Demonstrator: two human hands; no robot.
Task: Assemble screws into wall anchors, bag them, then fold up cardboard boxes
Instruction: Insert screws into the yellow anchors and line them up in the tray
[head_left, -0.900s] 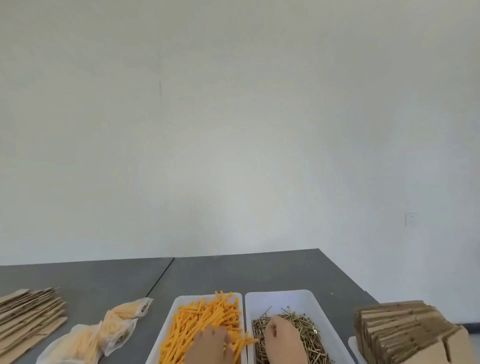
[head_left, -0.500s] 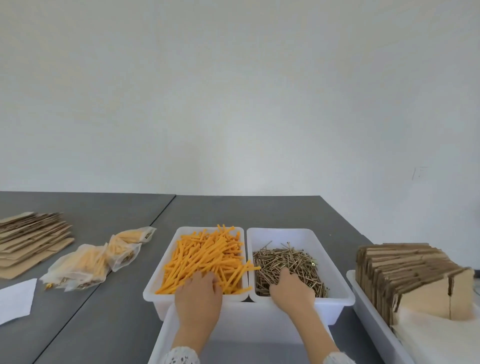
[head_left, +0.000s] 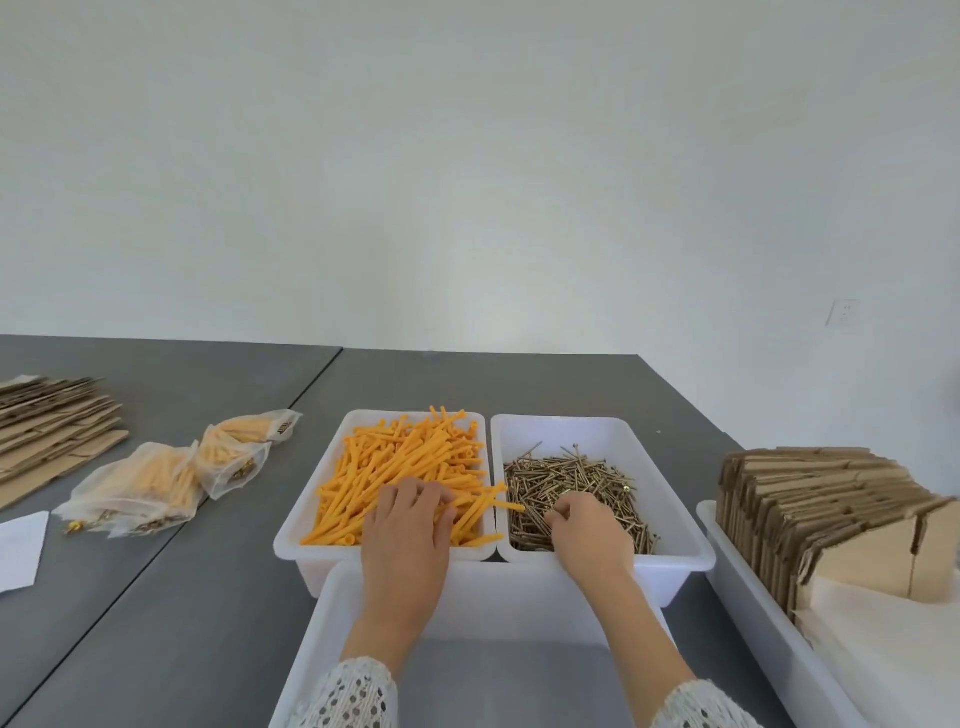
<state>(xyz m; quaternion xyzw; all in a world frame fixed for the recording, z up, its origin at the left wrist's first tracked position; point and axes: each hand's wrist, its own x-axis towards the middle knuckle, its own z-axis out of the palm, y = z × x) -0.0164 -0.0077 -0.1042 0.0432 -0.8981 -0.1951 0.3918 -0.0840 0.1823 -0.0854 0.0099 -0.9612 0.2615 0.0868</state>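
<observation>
- Fingers of the left hand (head_left: 408, 525) lie curled on the pile of long orange plastic wall anchors (head_left: 410, 467); whether they already pinch one, I cannot tell.
- Right hand (head_left: 589, 530) has its fingertips bent together into the heap of thin brass-coloured metal screws (head_left: 571, 480); it seems to pinch some, but this is hidden.
- Anchors fill the left white plastic bin (head_left: 332, 462), screws the right white plastic bin (head_left: 670, 467), the two touching side by side.
- Anchors are probably light and a little flexible; better to take one at the middle. Screws are stiff, sharp and tangle; take one by the shank near the head.
- Nearer stands an empty white tray (head_left: 332, 623); filled clear bags (head_left: 156, 483) lie left, flat cardboard blanks (head_left: 810, 493) right.
</observation>
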